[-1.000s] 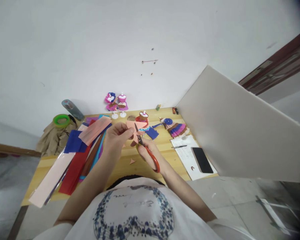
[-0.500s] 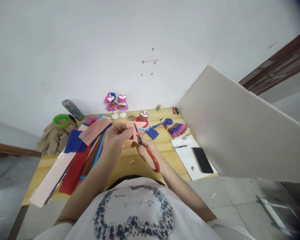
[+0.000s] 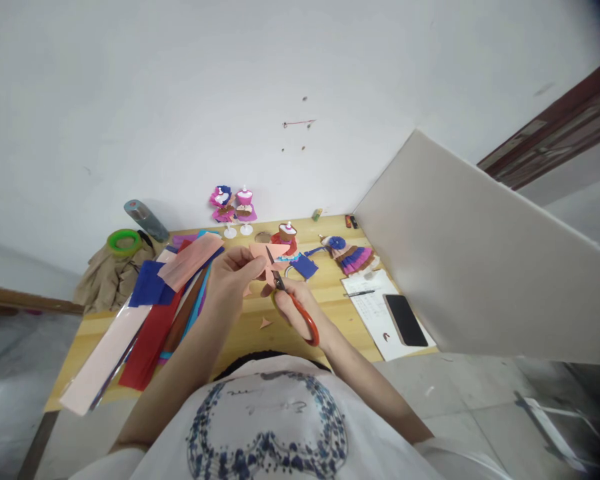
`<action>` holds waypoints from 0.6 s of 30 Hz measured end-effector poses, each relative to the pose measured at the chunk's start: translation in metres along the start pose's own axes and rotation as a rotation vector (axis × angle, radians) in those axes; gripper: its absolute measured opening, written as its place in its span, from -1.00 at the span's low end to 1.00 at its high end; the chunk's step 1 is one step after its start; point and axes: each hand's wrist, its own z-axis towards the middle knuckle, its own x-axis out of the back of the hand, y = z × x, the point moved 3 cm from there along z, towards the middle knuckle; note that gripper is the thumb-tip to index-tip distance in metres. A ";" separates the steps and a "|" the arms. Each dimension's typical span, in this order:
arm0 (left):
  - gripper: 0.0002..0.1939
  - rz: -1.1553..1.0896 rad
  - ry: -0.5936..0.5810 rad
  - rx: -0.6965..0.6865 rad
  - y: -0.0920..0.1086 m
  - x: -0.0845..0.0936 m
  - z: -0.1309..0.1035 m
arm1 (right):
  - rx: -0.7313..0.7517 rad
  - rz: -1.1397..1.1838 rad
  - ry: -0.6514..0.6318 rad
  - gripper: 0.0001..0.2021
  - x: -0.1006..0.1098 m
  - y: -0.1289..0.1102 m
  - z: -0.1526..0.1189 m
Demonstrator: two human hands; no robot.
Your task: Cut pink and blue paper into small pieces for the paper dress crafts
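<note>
Between thumb and fingers, my left hand (image 3: 237, 268) pinches a piece of peach crepe paper (image 3: 279, 249) above the middle of the table. My right hand (image 3: 297, 300) grips red-handled scissors (image 3: 306, 320), their dark blades pointing up and away from me across the paper. The blades look slightly parted, with the paper at them; the exact cut line is too small to make out. A small peach scrap (image 3: 265, 323) lies on the wood below my hands. Just behind the paper stands a small dress form (image 3: 287, 232) in red and brown.
Crepe paper strips (image 3: 153, 333) overlap at the left. Behind them are a bottle (image 3: 147, 220) and a green ring (image 3: 123, 242). Two decorated dress forms (image 3: 245, 198) stand by the wall. Rightward lie a ruffled paper dress (image 3: 351, 257), a phone (image 3: 405, 320) and an upright board (image 3: 480, 267).
Almost nothing differs. The peach paper and my left fingers have shifted very slightly left, with the scissors still at the paper.
</note>
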 end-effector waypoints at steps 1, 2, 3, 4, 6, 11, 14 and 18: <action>-0.79 -0.009 -0.010 -0.002 0.001 0.000 0.000 | -0.010 0.001 0.001 -0.70 0.000 0.001 0.000; -0.79 -0.019 -0.022 -0.005 0.001 -0.001 0.000 | -0.015 -0.001 0.001 -0.71 0.000 0.001 0.000; -0.80 -0.031 -0.034 -0.010 0.002 -0.001 -0.001 | -0.013 -0.007 0.003 -0.71 0.000 0.002 0.001; -0.81 -0.040 -0.048 -0.017 0.002 -0.001 -0.001 | -0.005 -0.018 0.005 -0.70 0.000 0.002 0.001; -0.82 -0.051 -0.058 -0.037 0.003 -0.001 -0.001 | 0.024 -0.049 0.014 -0.70 0.001 0.002 0.001; -0.81 -0.088 -0.016 -0.035 0.001 -0.001 0.001 | 0.053 -0.115 0.011 -0.76 0.001 0.002 0.002; -0.79 -0.102 0.023 0.011 0.000 0.000 0.002 | 0.065 -0.133 0.010 -0.79 0.001 0.000 0.001; -0.79 -0.109 0.050 0.056 0.001 0.001 0.002 | 0.049 -0.136 0.020 -0.79 0.002 0.000 0.000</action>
